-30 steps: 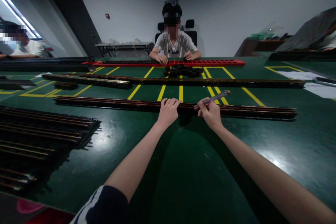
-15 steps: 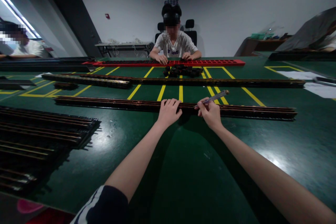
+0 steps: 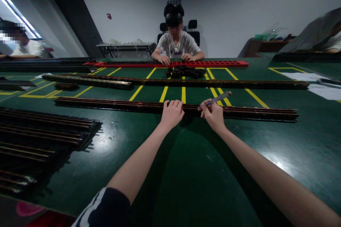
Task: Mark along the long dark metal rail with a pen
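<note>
A long dark rail (image 3: pixel 106 105) lies crosswise on the green table (image 3: pixel 191 170) in front of me. My left hand (image 3: pixel 172 113) rests on its middle, fingers curled over the top edge. Just to the right, my right hand (image 3: pixel 213 114) pinches a slim clear-handled tool (image 3: pixel 217 99) like a pen, its tip down at the rail and its end pointing up to the right.
A stack of several similar rails (image 3: pixel 42 134) lies at my left. More long rails (image 3: pixel 186 82) and a red rail (image 3: pixel 186 64) cross the table farther off, with a pile of small black parts (image 3: pixel 185 72). A person (image 3: pixel 177 44) sits opposite; others sit at both sides.
The near rail has slid slightly to the left under my hands. Both hands stay in place on it.
</note>
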`<state>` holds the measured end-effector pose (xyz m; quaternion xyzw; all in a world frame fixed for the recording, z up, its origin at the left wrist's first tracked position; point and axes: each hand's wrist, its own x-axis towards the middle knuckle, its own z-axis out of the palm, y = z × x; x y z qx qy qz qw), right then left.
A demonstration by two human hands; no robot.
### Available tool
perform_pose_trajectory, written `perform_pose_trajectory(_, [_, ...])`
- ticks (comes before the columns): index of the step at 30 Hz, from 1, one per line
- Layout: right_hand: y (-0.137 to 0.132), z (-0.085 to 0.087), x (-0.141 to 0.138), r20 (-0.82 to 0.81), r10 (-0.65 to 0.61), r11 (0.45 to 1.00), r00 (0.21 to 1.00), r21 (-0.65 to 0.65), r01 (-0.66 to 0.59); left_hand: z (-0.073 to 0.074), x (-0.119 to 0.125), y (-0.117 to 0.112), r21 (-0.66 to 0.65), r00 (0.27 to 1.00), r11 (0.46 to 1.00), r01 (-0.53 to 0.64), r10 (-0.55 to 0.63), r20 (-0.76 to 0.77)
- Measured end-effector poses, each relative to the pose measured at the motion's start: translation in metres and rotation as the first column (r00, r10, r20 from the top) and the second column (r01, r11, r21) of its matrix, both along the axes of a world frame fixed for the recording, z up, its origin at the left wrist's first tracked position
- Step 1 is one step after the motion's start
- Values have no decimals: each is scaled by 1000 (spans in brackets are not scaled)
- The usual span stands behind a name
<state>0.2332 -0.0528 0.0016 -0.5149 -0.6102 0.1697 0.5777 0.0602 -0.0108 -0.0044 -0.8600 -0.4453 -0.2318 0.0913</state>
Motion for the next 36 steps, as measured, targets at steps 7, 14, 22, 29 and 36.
perform_pose_trajectory(7, [1, -2, 1, -2, 15, 1000, 1000, 3, -15, 0, -1, 0, 11, 1000, 1000, -1, 1, 2])
perform_pose_trajectory(14, [1, -1, 0, -14, 2, 1000, 1000, 0, -2, 2, -1, -2, 7, 1000, 1000, -13, 13, -10])
perform_pose_trajectory(22, [1, -2, 1, -42, 0, 1000, 999, -8, -1, 1, -2, -1, 2, 1000, 1000, -3, 3, -5])
perform_pose_trajectory(29, [2, -2, 2, -24, 40, 999, 999, 1, -40, -1, -2, 1, -14, 1000, 1000, 5, -4, 13])
perform_pose_trajectory(36, [0, 0, 1, -4, 44, 999, 999, -13, -44, -2, -2, 2, -9, 1000, 1000, -1, 1, 11])
